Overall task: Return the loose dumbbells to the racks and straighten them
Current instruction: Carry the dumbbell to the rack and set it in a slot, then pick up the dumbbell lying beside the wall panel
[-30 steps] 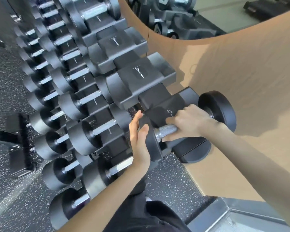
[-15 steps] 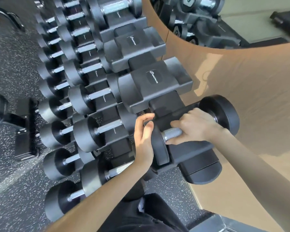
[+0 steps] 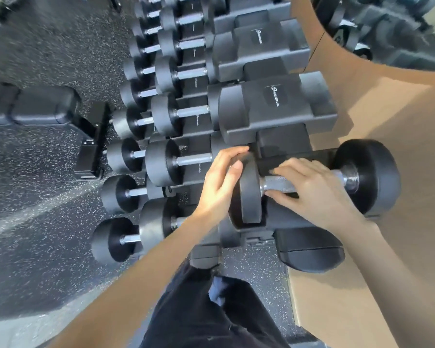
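Note:
A black round-headed dumbbell point(image 3: 279, 185) with a knurled steel handle lies across the nearest top-row saddle of the dumbbell rack point(image 3: 274, 109). Its far head point(image 3: 367, 177) is close to the wooden wall. My left hand point(image 3: 219, 182) presses flat, with straight fingers, against the outer face of the near head point(image 3: 249, 194). My right hand point(image 3: 317, 187) lies over the handle with its fingers almost straight on top and the thumb along the underside. The saddle under the dumbbell is mostly hidden.
Several racked dumbbells point(image 3: 161, 162) fill the two lower rows to the left. A tan wooden wall point(image 3: 387, 247) stands on the right, with a mirror point(image 3: 387, 28) above it. A black equipment base point(image 3: 43, 106) sits on the speckled rubber floor point(image 3: 35, 222). My dark trousers point(image 3: 199, 310) are below.
My right hand has loosened from a full grip on the handle to nearly straight fingers. The left hand stays against the near head. The dumbbell now rests level on the saddle.

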The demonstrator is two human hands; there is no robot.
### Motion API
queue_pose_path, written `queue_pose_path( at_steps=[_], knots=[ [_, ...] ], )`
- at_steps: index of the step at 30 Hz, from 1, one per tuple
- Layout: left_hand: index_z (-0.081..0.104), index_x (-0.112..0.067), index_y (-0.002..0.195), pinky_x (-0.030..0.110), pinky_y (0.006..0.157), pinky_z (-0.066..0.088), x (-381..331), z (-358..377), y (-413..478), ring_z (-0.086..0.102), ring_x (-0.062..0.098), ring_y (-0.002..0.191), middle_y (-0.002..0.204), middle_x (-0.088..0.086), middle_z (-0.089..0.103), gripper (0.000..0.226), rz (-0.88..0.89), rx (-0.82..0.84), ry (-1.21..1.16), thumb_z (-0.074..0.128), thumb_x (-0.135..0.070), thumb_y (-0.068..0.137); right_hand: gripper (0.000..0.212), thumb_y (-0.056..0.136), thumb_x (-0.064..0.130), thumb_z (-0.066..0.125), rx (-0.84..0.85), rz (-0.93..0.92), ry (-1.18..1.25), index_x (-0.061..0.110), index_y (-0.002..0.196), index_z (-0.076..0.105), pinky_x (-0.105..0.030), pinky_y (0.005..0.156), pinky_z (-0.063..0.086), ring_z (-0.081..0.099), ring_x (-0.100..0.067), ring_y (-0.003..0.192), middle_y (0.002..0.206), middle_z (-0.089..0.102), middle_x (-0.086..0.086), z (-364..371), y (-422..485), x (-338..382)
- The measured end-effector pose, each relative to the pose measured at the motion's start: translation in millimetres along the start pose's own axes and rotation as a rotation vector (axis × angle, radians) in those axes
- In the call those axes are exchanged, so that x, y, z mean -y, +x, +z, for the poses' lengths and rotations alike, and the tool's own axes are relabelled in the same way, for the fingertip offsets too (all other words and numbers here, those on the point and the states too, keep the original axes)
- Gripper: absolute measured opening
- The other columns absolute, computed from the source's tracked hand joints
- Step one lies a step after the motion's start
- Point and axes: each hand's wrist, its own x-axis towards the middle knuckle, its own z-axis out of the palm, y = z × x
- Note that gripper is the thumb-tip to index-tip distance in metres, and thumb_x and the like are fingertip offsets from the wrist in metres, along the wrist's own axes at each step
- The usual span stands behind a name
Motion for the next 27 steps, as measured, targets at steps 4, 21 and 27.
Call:
queue_pose_path(
  at_steps=[4, 21, 27],
  knots=[
    [0.05, -0.023, 0.129, 0.041, 0.108, 0.035, -3.9, -22.9, -20.8, 0.044, 0.013, 0.127, 0.132, -0.008, 0.05, 0.043, 0.007, 0.02, 0.22, 0.043, -0.038, 0.09, 0.038, 0.081, 0.026, 0.061, -0.048, 0.043, 0.003, 0.003, 0.112, 0.061, -0.041, 0.078, 0.049, 0.062, -0.033, 0.093, 0.106, 0.062, -0.012, -5.5, -2.6, 8.9],
    [0.048, -0.017, 0.135, 0.04, 0.101, 0.032, -15.9, -163.0, -119.9, 0.046, 0.027, 0.119, 0.13, 0.002, 0.053, 0.062, -0.096, -0.173, 1.212, 0.04, -0.047, 0.082, 0.049, 0.085, 0.027, 0.048, -0.069, -0.137, 0.115, 0.006, 0.129, 0.051, -0.043, 0.111, 0.027, 0.047, -0.027, 0.121, 0.129, 0.054, -0.013, -0.8, 48.0, 133.1],
    [0.047, -0.017, 0.135, 0.042, 0.103, 0.031, -8.1, -231.8, -147.5, 0.044, 0.027, 0.123, 0.131, 0.003, 0.054, 0.061, -0.147, -0.124, 1.262, 0.043, -0.047, 0.082, 0.056, 0.083, 0.035, 0.045, 0.097, -0.154, 0.128, 0.008, 0.133, 0.045, -0.046, 0.109, 0.026, 0.041, -0.026, 0.126, 0.133, 0.048, -0.012, 49.5, 66.8, 208.4]
  ],
)
